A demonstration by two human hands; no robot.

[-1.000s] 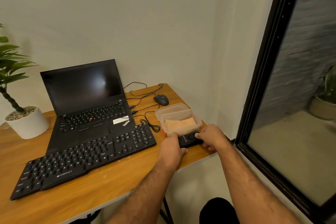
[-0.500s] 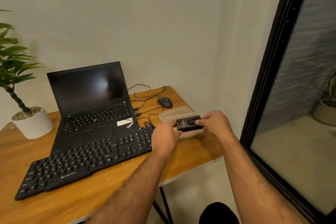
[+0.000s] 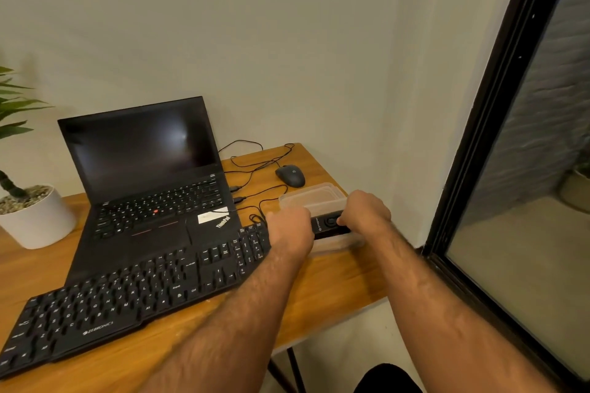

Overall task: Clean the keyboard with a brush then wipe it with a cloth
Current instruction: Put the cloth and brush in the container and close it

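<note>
The long black keyboard (image 3: pixel 127 290) lies slanted across the wooden table (image 3: pixel 335 290), in front of the laptop. Both my hands hold a small black box-shaped tool (image 3: pixel 329 226) with a round button on its face. My left hand (image 3: pixel 289 230) grips its left end and my right hand (image 3: pixel 367 214) its right end. The tool sits just over the front rim of a clear plastic container (image 3: pixel 314 196) at the table's right side. My hands and the tool hide what is inside the container. No bristles or cloth show.
An open black laptop (image 3: pixel 143 169) stands behind the keyboard. A dark mouse (image 3: pixel 290 175) with loose cables lies at the back right. A white plant pot (image 3: pixel 35 217) stands at the left. A black door frame (image 3: pixel 479 137) borders the right.
Both hands picked the black tool up from the table in front of the container, raised it, and now hold it lower, over the container's front rim. The camera view shifted slightly.
</note>
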